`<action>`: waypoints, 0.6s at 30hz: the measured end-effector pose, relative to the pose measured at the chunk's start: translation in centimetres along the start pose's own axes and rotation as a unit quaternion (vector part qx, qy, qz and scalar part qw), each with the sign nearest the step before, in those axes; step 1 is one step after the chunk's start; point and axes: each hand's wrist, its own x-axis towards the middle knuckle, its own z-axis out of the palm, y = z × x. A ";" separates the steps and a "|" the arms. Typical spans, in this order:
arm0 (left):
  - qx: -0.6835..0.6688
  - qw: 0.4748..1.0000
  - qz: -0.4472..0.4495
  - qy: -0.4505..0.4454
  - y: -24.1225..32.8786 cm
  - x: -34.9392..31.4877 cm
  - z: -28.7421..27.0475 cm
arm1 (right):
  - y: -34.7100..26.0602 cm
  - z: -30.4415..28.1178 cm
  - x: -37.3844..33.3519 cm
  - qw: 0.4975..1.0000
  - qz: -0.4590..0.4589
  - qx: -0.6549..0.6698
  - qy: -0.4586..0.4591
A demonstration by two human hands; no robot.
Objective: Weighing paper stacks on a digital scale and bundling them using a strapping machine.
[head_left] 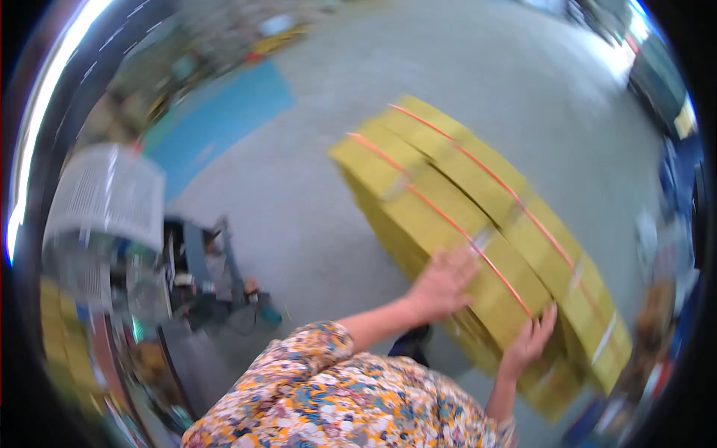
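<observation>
A stack of long yellow cardboard boxes (pixel 385 175) stands on the floor to the right, bound with orange straps (pixel 441 214). A dark gap runs lengthwise between the boxes. My left hand (pixel 446 282) lies against the near side of the top face, fingers stretched out and somewhat blurred, close to the nearer strap. Farther right, my right hand (pixel 529 343) touches the boxes by the lower end of that strap, with its fingers apart. The undersides of the boxes are hidden.
To the left stand a white perforated drum-shaped housing (pixel 108 198) and a dark machine frame (pixel 213 261). A blue patch (pixel 224 119) marks the grey floor (pixel 358 67) at the upper left. Blurred brown cartons (pixel 657 317) and other goods line the right edge.
</observation>
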 end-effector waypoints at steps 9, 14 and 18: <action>-0.002 0.966 -0.250 0.065 -2.0 -27.6 -9.2 | -12.6 14.3 -12.6 0.914 0.025 0.150 -0.377; -0.050 0.831 -0.554 0.024 -2.8 -51.1 -11.5 | -20.6 24.3 -29.0 0.770 0.031 0.203 -0.604; -0.084 0.720 -0.673 0.148 0.5 -66.4 -12.4 | -29.5 27.9 -46.8 0.571 0.091 0.221 -0.785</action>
